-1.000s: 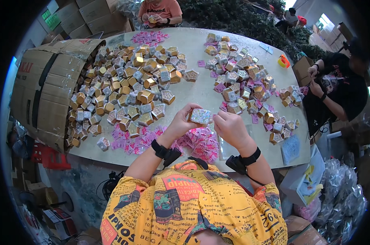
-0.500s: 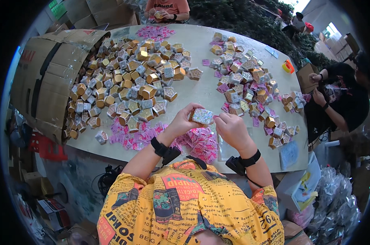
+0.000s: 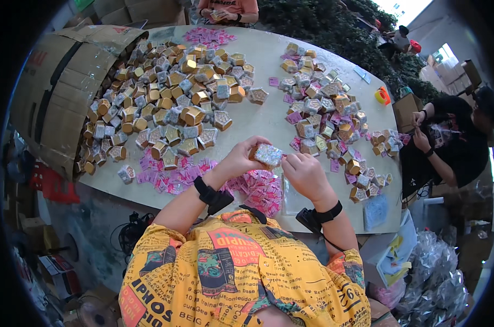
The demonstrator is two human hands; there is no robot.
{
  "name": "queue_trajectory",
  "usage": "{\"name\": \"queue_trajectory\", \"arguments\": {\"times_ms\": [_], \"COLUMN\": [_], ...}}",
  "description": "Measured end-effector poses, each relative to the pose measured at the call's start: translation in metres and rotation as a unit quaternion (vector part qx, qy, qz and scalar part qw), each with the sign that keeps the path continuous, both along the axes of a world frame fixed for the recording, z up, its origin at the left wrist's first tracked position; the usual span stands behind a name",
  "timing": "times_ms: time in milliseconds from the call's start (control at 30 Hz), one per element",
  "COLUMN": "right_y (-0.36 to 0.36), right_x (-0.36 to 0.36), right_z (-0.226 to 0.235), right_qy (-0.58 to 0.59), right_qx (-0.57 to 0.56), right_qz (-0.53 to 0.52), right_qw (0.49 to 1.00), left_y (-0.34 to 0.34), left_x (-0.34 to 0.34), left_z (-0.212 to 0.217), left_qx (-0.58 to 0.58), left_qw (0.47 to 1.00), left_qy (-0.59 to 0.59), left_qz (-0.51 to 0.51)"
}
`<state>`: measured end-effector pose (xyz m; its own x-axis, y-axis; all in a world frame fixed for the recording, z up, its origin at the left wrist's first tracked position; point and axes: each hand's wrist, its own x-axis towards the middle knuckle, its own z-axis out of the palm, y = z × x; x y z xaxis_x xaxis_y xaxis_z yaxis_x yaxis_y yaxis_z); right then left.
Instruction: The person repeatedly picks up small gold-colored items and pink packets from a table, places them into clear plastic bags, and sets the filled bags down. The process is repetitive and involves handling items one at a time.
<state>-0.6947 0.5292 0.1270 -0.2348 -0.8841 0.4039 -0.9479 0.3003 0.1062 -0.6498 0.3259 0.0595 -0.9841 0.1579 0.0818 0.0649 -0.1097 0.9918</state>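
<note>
My left hand grips a small gold box with a pale, glittery top, holding it tilted above the table's near edge. At the box's right edge, the fingertips of my right hand are pinched together; whatever they hold is too small to make out. Below the hands lies a heap of pink printed packets, with more pink packets spread to the left. A large pile of gold, many-sided boxes, some with silvery glitter faces, covers the table's left half.
A cardboard carton lies on its side at the left, open toward the pile. More gold boxes mixed with pink packets run down the right. An orange tape roll is farther right. Co-workers sit at the far side and right; a blue-grey pad lies near right.
The whole view has shifted slightly. Both hands keep nearly the same pose at the box, the right fingertips still pinched at its edge.
</note>
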Motion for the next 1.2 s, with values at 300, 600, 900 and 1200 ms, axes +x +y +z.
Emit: {"name": "queue_trajectory", "arguments": {"times_ms": [300,600,900,1200], "right_y": [-0.004,-0.004,-0.007,-0.011], "right_x": [0.002,0.002,0.005,0.002], "right_z": [-0.014,-0.013,-0.01,-0.011], "right_qy": [-0.195,-0.277,-0.301,-0.308], "right_qx": [-0.151,-0.181,-0.201,-0.175], "right_qz": [-0.086,-0.117,-0.143,-0.154], "right_qw": [0.965,0.936,0.921,0.922], "left_y": [0.007,0.008,0.011,0.007], "left_x": [0.003,-0.001,-0.001,-0.002], "left_z": [0.0,0.0,0.004,-0.002], "left_qx": [-0.03,-0.113,-0.123,-0.178], "left_qw": [0.995,0.978,0.975,0.954], "left_qy": [0.068,0.123,0.12,0.174], "left_qz": [0.071,0.124,0.141,0.166]}}
